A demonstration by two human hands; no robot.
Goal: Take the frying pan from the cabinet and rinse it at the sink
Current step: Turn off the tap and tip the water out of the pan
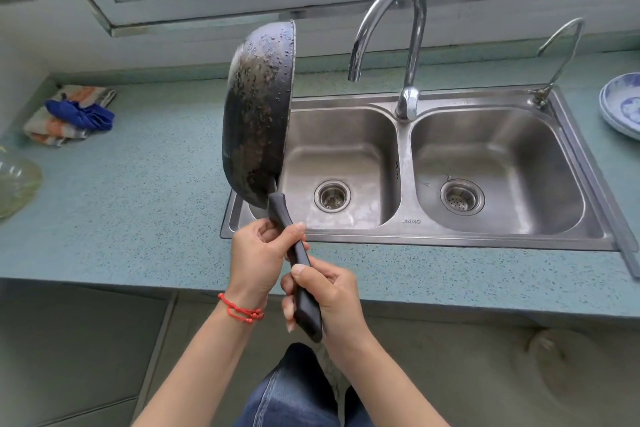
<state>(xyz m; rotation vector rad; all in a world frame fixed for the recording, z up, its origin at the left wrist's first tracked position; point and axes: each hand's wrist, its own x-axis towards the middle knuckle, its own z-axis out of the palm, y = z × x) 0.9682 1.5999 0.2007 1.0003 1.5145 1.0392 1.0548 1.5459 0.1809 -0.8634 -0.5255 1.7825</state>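
A black frying pan point(258, 114) stands on edge above the left rim of the steel double sink point(401, 239). Its stained underside faces left and carries water drops. My left hand point(258, 258), with a red cord at the wrist, grips the black handle near the pan. My right hand point(327, 298) grips the handle's lower end. The tall chrome faucet point(408, 45) arches over the left basin to the right of the pan; no water runs from it.
A folded cloth with a blue rag point(74, 114) lies on the teal counter at the left. A glass bowl point(17, 180) sits at the left edge. Blue-and-white plates point(623, 104) are stacked at the right. A small second tap point(557, 55) stands behind the right basin.
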